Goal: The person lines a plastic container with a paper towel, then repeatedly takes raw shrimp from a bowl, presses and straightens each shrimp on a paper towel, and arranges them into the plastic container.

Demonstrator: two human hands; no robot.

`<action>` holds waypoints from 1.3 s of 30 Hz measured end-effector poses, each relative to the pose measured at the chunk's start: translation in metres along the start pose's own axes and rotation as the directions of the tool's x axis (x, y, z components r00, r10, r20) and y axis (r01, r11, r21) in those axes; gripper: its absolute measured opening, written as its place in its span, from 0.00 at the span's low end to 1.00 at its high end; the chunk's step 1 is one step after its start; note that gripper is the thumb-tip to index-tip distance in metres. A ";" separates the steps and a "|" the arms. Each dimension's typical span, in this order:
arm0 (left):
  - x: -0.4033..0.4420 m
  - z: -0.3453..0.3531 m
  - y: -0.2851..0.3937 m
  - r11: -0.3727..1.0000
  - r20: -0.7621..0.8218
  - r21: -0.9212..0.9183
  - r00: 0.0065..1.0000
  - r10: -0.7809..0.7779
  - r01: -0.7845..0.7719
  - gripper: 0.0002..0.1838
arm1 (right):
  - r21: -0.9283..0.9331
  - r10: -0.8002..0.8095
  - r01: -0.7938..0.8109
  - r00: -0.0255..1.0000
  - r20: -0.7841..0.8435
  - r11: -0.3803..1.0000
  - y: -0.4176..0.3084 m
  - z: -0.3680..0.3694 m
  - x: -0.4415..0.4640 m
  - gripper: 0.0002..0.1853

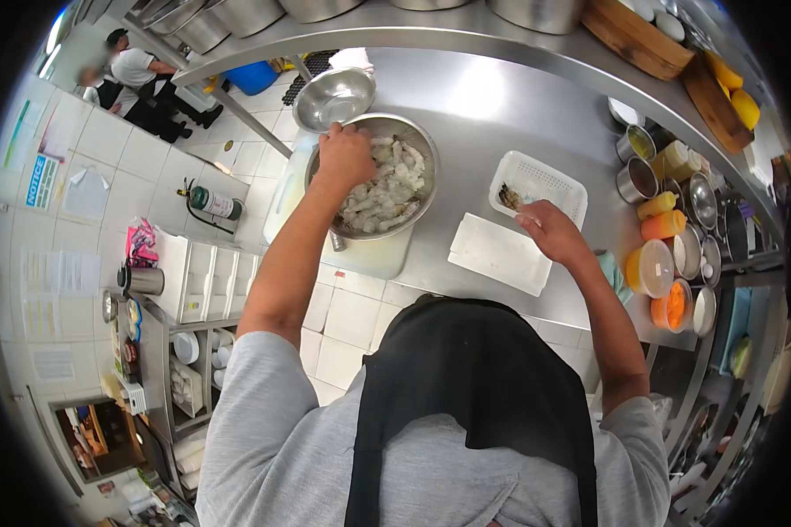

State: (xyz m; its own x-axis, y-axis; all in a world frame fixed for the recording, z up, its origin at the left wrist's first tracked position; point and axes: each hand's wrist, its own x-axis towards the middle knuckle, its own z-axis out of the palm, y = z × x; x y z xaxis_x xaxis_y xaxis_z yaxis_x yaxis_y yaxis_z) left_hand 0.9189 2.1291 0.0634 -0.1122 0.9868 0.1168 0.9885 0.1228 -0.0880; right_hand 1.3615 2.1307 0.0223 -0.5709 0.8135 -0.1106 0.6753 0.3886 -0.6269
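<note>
A steel bowl [433, 167] full of raw peeled shrimp [385, 189] sits on a white cutting board [394, 256]. My left hand [346, 156] is at the bowl's left side, its fingers curled down; what they hold, if anything, is hidden. To the right, my right hand [549, 230] is at the near edge of a white perforated basket [549, 178], fingers drawn together. I cannot make out what is in them. Small dark scraps [511, 197] lie in the basket beside these fingertips. Nearer me is a white rectangular tray or lid [501, 255].
An emptier steel bowl [335, 97] stands behind the shrimp bowl. Sauce bottles [664, 225], tubs and pots line the counter's right side. A steel shelf [395, 33] with pots crosses overhead. Two people [141, 75] are in the far left background.
</note>
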 end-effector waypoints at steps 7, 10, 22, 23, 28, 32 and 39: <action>0.008 -0.010 -0.006 1.000 0.194 -0.001 0.981 -0.001 0.001 0.19 | -0.057 0.071 -0.075 0.995 -0.069 0.996 0.014 0.017 -0.025 0.28; 0.002 -0.010 -0.016 0.999 0.113 -0.040 0.993 -0.014 0.018 0.17 | -0.039 0.082 -0.087 0.991 -0.103 0.995 0.010 0.015 -0.033 0.27; -0.067 -0.078 0.052 -0.211 0.208 -0.948 0.965 0.160 0.240 0.09 | 0.789 0.036 -0.098 0.995 0.096 0.606 -0.066 0.037 -0.019 0.27; -0.076 -0.070 0.077 -0.307 0.249 -0.905 0.952 0.181 0.295 0.09 | 0.913 0.056 -0.150 0.989 0.140 0.379 -0.084 0.035 -0.017 0.26; -0.117 0.009 0.163 -0.494 0.469 -0.697 0.852 0.233 0.519 0.19 | 0.980 0.255 -0.199 0.948 0.190 0.012 -0.074 0.043 -0.026 0.14; -0.152 0.082 0.148 -0.287 0.687 -0.631 0.691 0.224 0.721 0.33 | 0.883 0.463 -0.374 0.860 0.215 0.285 -0.024 0.061 -0.030 0.14; -0.131 0.116 0.171 0.045 0.138 -0.990 0.923 0.360 0.130 0.35 | 0.901 0.398 -0.352 0.887 0.234 0.253 0.003 0.091 -0.036 0.16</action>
State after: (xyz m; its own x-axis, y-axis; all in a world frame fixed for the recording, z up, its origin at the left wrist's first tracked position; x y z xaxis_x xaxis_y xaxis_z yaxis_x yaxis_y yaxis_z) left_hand 1.0909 2.0330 -0.0814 0.2380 0.9694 -0.0601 0.1302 0.0294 0.9910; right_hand 1.3419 2.0637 -0.0458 -0.3467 0.7749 -0.5285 -0.0495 -0.5778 -0.8147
